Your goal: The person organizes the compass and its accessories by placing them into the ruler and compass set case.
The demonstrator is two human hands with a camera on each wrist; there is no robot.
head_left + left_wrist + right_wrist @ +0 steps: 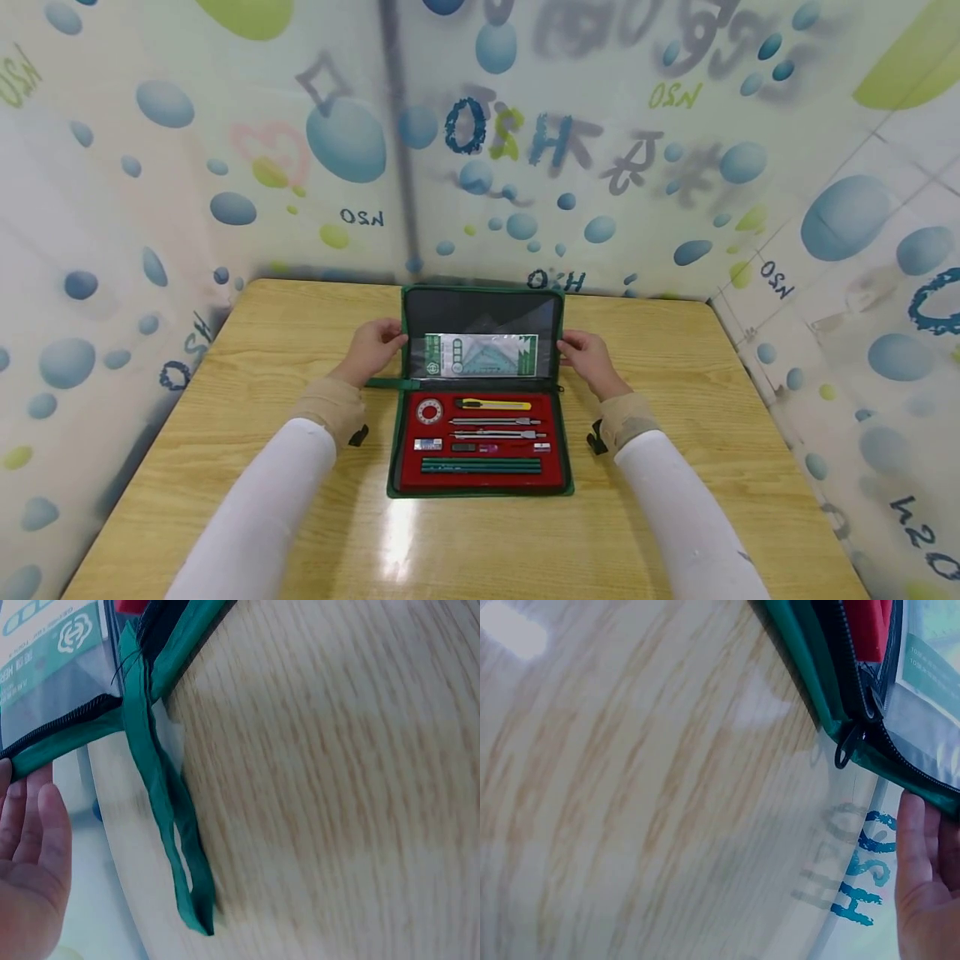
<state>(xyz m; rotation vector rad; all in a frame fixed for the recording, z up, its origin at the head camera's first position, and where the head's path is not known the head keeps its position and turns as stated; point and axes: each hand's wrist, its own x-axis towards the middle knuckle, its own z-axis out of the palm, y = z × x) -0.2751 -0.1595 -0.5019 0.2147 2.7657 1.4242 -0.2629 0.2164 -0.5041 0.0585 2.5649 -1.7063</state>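
Note:
A green zip case (395, 450) lies unfolded on the table, its lid tilted up at the back. My left hand (372, 348) pinches the lid's left edge; in the left wrist view its fingers (34, 817) lie behind the green trim. The lid's right edge is pinched by my right hand (588, 357). A clear pocket in the lid holds a packet of set squares (487, 357). In the red tray (487, 482) sit a round dial (430, 411), a yellow cutter knife (495, 405), two compasses (495, 434), an eraser (427, 444), a sharpener (542, 447) and green pencils (480, 465).
The case stands on a wooden table (300, 533), close to the patterned wall (480, 208) behind it. A green strap loop (169, 802) sticks out from the case's left side. At the right fold hangs a zip pull (846, 746).

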